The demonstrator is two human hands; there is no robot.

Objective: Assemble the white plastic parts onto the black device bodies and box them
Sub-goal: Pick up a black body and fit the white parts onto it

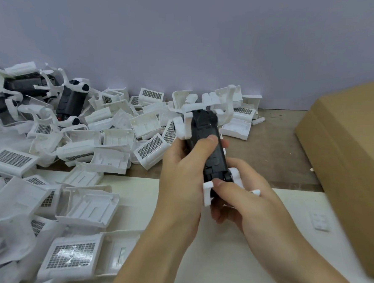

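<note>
A pale grey-violet wall (pixel 188 36) fills the upper half of the view, from nine o'clock round to three. Below it a table (pixel 273 142) runs across the frame, its far strip bare brown and its near part covered by a white sheet (pixel 229 264). A large brown cardboard box (pixel 351 155) stands at three o'clock, its near corner blurred. A heap of white plastic parts (pixel 75 160), many with a gridded grey panel, spreads from nine o'clock down to seven o'clock and reaches along the wall toward twelve. At ten o'clock several assembled units (pixel 68 100), black bodies fitted with white pieces, lie on the heap. At the centre a person holds a black device body (pixel 205 142) above the table, tilted with its far end toward twelve o'clock. The left hand (pixel 184 174) grips the body's middle, thumb pressed on its upper face. The right hand (pixel 243 201) grips the body's near end, thumb pressed on the white fitting (pixel 208 193) there. White arms (pixel 184 123) are attached at the body's far end. A small white piece (pixel 319 221) with four shallow squares lies alone on the sheet at four o'clock, just beside the box.
</note>
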